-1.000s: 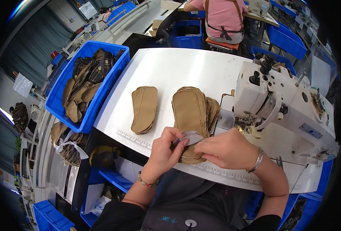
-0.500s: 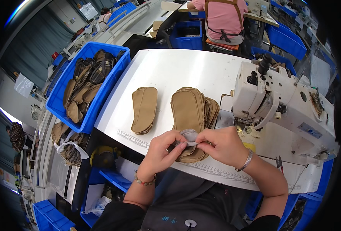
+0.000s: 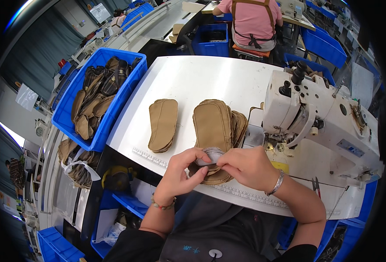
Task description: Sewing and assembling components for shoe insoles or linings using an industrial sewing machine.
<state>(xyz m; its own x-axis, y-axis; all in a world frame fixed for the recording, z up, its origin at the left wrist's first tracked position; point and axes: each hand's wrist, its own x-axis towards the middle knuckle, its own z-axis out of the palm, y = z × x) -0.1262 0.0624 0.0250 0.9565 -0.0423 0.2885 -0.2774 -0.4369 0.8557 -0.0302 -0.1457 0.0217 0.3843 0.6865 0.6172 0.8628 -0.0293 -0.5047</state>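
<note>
A small stack of grey, rounded fabric pieces (image 3: pixel 213 154) is between my hands, over the near end of a pile of brown pieces. My left hand (image 3: pixel 185 169) holds its left side, index fingertip on the grey cloth and thumb lower down, a little apart from the index. At the right edge, my right hand (image 3: pixel 250 167) pinches the stack between thumb and fingers. Underneath and beyond lies the thick pile of brown sole-shaped fabric pieces (image 3: pixel 211 124). A smaller stack of similar brown pieces (image 3: pixel 163 124) lies to the left.
A white sewing machine (image 3: pixel 319 118) stands right on the white table (image 3: pixel 180 70), with small scissors (image 3: pixel 317 187) near it. A printed ruler strip (image 3: pixel 245 196) follows the front edge. Left is a blue crate (image 3: pixel 132 87) of dark and brown pieces. A person in pink (image 3: pixel 254 19) sits beyond.
My left thumb has dropped away from the grey edge, and the gap to the index is wider. The grey pieces now lie flatter, showing more surface. My right hand has shifted slightly.
</note>
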